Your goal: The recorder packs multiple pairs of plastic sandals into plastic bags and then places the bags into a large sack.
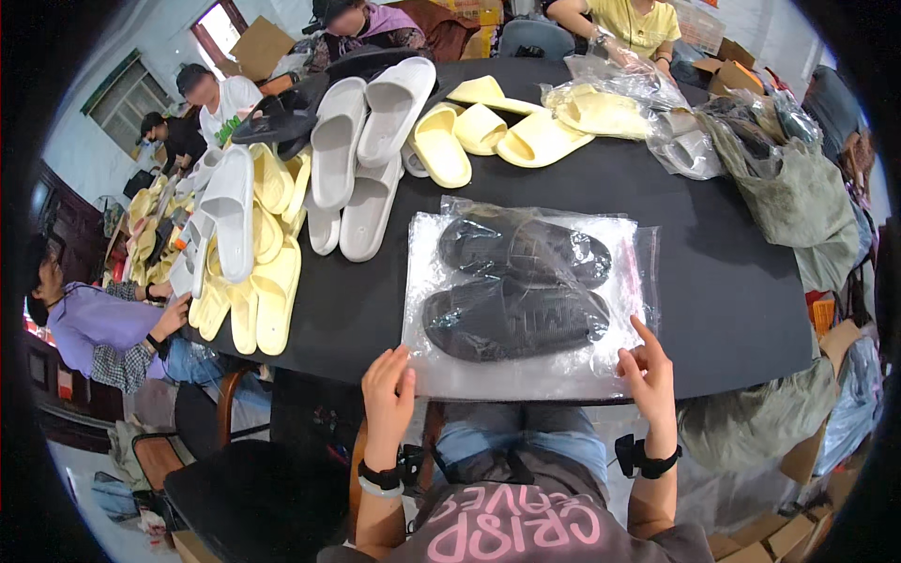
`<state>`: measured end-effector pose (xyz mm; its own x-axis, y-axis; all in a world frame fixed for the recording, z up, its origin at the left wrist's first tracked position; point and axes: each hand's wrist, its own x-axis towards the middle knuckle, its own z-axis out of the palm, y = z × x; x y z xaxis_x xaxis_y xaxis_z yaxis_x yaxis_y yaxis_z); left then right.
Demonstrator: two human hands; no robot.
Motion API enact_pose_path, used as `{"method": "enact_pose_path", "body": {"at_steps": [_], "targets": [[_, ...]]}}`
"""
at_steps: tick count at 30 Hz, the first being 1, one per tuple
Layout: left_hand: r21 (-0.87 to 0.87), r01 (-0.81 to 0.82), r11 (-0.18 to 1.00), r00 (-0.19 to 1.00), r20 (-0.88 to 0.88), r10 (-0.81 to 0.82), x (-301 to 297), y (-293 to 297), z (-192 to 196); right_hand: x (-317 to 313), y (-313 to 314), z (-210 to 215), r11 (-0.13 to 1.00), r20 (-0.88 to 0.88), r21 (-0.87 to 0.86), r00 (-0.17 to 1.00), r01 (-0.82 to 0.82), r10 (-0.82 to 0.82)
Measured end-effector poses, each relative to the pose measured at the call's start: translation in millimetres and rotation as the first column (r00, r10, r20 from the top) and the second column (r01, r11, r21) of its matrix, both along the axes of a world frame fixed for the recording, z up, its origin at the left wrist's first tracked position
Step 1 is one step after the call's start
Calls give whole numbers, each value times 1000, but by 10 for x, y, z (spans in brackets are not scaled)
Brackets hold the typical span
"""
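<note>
A pair of black slide sandals (511, 319) lies inside a clear plastic bag (648, 246), side by side, toes pointing opposite ways or hard to tell through the glare. Under them is a flat stack of clear and white plastic bags (441, 380) near the table's front edge. At the stack's lower left corner is my left hand (387, 389), fingers stretched out and holding nothing. My right hand (649, 373) is at the right edge of the bagged pair, thumb and forefinger apart, nothing gripped between them.
Grey slides (361, 220) and yellow slides (277, 291) are heaped on the black table (732, 310) at left. More yellow slides (544, 139) and bagged ones (683, 145) lie along the far side. Co-workers (629, 28) sit around the table; an olive cloth (793, 197) hangs at right.
</note>
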<state>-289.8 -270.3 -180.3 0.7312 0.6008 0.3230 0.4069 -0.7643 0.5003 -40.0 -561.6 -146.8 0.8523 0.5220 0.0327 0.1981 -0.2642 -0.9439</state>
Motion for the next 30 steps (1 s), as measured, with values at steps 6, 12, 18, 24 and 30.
{"method": "enact_pose_path", "body": {"at_steps": [6, 12, 18, 24, 30], "targets": [[-114, -57, 992, 997, 52, 64, 202, 52, 220, 40, -45, -89, 998, 49, -62, 999, 20, -17], [-343, -13, 939, 961, 256, 107, 279, 71, 250, 165, -60, -340, 996, -184, 84, 983, 41, -25], [-422, 27, 906, 895, 415, 167, 12, -113, 324, 175, -113, -460, 982, -235, 190, 971, 6, 40], [-375, -57, 925, 990, 101, 102, -142, -149, -91, -8, -44, -114, 993, -186, 118, 982, -14, 36], [-406, -78, 911, 988, 93, 126, -155, -137, -157, -39, -187, 48, 898, -139, 423, 971, -120, 195]]}}
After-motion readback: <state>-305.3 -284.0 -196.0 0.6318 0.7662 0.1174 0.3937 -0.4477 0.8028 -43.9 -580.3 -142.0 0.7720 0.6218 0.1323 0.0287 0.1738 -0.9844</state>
